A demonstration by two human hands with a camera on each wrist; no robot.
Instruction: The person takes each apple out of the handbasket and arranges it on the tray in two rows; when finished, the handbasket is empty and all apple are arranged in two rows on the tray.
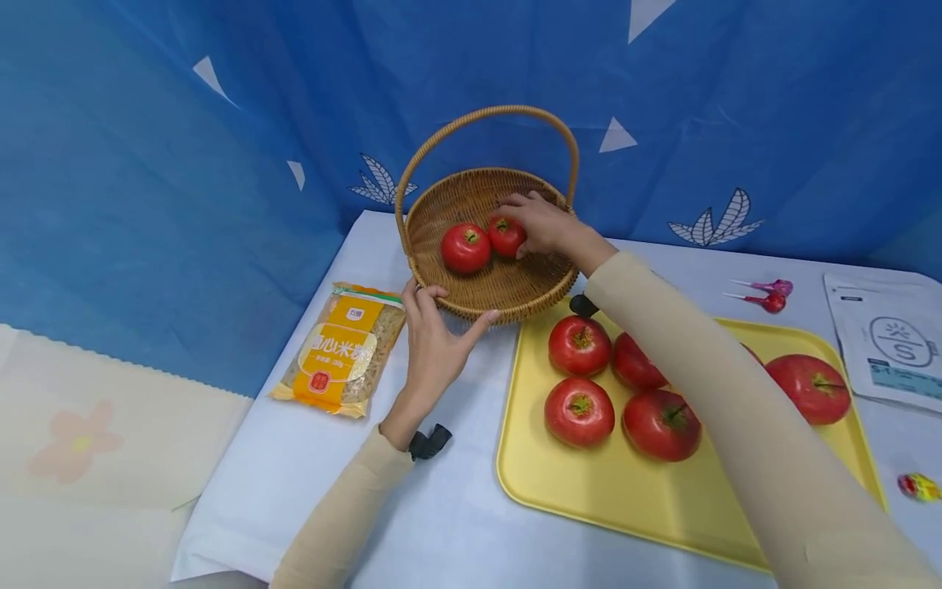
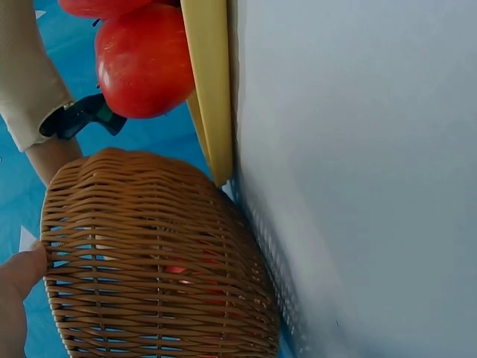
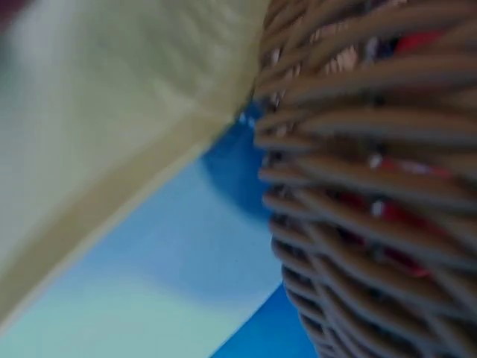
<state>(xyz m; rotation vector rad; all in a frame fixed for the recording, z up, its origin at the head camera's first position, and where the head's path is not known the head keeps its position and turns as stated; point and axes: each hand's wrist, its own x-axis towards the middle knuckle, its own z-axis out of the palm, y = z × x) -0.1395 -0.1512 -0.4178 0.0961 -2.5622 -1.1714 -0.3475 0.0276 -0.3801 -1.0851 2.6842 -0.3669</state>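
Observation:
A round wicker basket (image 1: 478, 294) with a tall arched handle stands toward the back of the white table. My left hand (image 1: 434, 348) grips its near left rim, fingers over the edge and thumb spread along the front; the left wrist view shows the thumb (image 2: 24, 270) against the wicker wall (image 2: 160, 246). Inside, one red apple (image 1: 466, 249) lies at the left. Next to it my right hand (image 1: 540, 225) reaches in over the right rim and holds a second red apple (image 1: 504, 237), its fingers curled around it. Woven wicker (image 3: 380, 149) fills much of the right wrist view, hiding that hand.
A yellow tray (image 1: 589, 499) with several red apples (image 1: 579, 411) lies to the right, partly beneath my right sleeve. A bag of rice noodles (image 1: 342, 352) lies left of the basket. Lollipops (image 1: 769, 303), a white pouch (image 1: 883, 335) and a wrapped candy (image 1: 918, 487) are at far right.

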